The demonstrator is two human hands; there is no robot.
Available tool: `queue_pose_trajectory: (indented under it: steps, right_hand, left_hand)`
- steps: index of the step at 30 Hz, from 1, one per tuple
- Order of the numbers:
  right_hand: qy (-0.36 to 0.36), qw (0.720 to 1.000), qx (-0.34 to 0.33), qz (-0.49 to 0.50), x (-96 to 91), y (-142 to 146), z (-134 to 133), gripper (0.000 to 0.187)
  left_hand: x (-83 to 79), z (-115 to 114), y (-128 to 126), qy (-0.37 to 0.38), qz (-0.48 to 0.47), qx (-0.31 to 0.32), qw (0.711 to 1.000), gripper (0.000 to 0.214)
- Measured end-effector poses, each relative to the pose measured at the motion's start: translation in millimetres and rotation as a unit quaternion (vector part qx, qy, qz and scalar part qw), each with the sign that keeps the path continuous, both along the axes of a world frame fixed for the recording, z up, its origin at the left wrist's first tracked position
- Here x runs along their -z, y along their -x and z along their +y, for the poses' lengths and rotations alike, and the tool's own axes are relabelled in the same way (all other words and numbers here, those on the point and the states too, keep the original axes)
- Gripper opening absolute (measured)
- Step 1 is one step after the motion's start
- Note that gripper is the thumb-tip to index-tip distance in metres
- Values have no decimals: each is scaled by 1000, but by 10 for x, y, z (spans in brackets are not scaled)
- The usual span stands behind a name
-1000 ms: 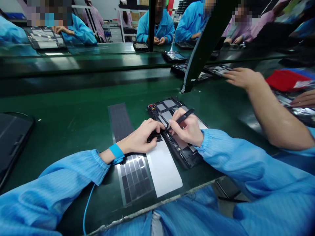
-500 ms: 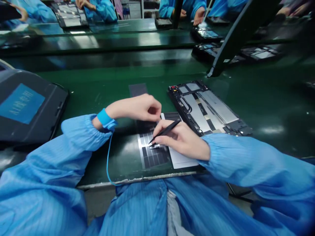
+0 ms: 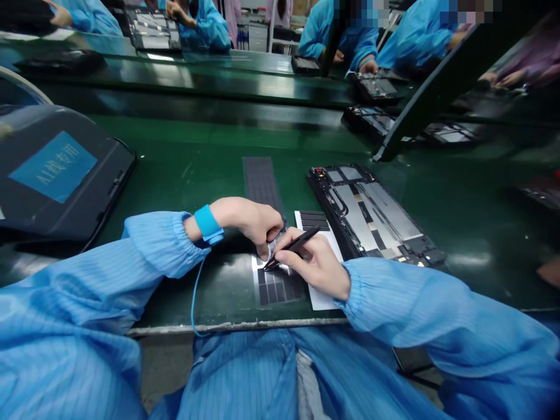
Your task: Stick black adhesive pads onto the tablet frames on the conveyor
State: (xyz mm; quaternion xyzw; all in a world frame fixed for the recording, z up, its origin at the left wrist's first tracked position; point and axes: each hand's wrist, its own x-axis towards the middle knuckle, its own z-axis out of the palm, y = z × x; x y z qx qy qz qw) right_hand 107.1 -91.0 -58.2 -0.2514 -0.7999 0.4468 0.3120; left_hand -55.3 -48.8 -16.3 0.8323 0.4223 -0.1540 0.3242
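The right hand (image 3: 321, 265) has its grip closed around slim black pointed tweezers (image 3: 297, 242), their tips at a clear plastic sheet of small dark rectangles (image 3: 280, 291) near the worktop's close edge; the left hand (image 3: 258, 224) curls its fingers over that sheet (whether they pinch it, one cannot tell). The work looks partway along: pale gaps by the tips suggest some rectangles are gone, while dark rows remain on the near side. Right of it lie a white card with dark strips (image 3: 322, 301) and an open black tablet-like device with silver plates (image 3: 394, 213), touched by neither hand. The green worktop (image 3: 175, 157) carries a grey plastic case (image 3: 56, 213) at left; blue-sleeved co-workers (image 3: 306, 41) line the far side.
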Motion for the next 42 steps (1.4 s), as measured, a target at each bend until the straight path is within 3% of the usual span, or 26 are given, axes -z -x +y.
queue_pose_trajectory:
  steps: [6,9,12,15,18,21,24,27,42]
  right_hand:
    - [10,1000,16,13,7,36,-39,12]
    - [26,996,54,71,-242,-70,-39,18]
    - [3,988,122,100,-591,-338,145,26]
    - [16,981,176,82,-730,-654,517,30]
    - [118,983,138,8,-588,-799,895,30]
    - [225,967,103,-57,-373,-740,1116,24]
    - [212,970,104,-63,-234,-650,1194,22]
    - [164,977,122,-58,-177,-631,1215,27]
    - [132,976,161,-65,-199,-651,1192,26]
  left_hand:
    - [6,-8,3,11,-5,-2,1000,13]
    - [-1,-22,39,2,-6,0,1000,12]
    - [-51,-19,56,-22,-40,5,999,7]
    - [-78,2,-57,-145,-128,-45,980,19]
    - [43,-3,-285,-288,-255,-109,917,11]
    - [288,-23,-465,-322,-333,-111,879,8]
    - [493,-30,-505,-306,-344,-92,883,17]
    - [573,-33,-469,-296,-333,-72,892,21]
    - [490,-89,-472,-293,-298,-4,909,20]
